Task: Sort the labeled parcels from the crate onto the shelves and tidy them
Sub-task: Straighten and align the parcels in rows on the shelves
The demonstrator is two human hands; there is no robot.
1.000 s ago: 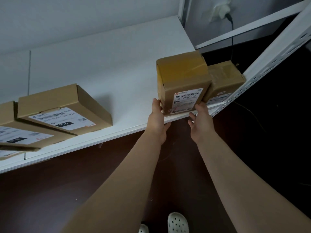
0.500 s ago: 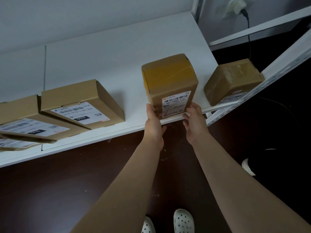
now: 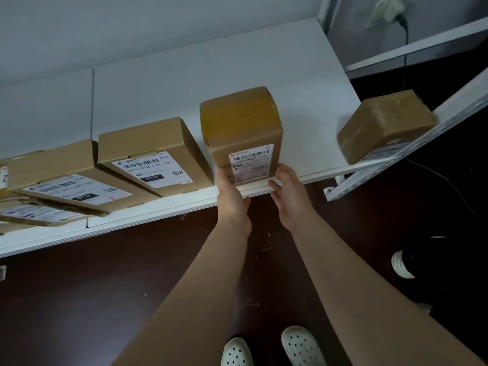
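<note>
A taped brown parcel point(image 3: 241, 128) with a white barcode label stands on the white shelf point(image 3: 295, 83), at its front edge. My left hand point(image 3: 231, 199) presses against its lower left side and my right hand point(image 3: 289, 196) against its lower right side, so both hands grip it. Just left of it lies a flat brown box point(image 3: 155, 143) labelled 010, almost touching. Further left lie more labelled boxes point(image 3: 60, 175), partly stacked. A small taped parcel point(image 3: 383, 122) sits apart at the shelf's right end.
A white perforated shelf upright point(image 3: 412, 151) slants across the right. A wall socket with a plug and black cable point(image 3: 404, 38) is at the back right. Below lies dark brown floor, with my white shoes point(image 3: 301, 344) and another person's shoe point(image 3: 404, 262).
Both hands have slid the taped parcel leftward along the shelf, away from the small parcel at the right end and close to the 010 box.
</note>
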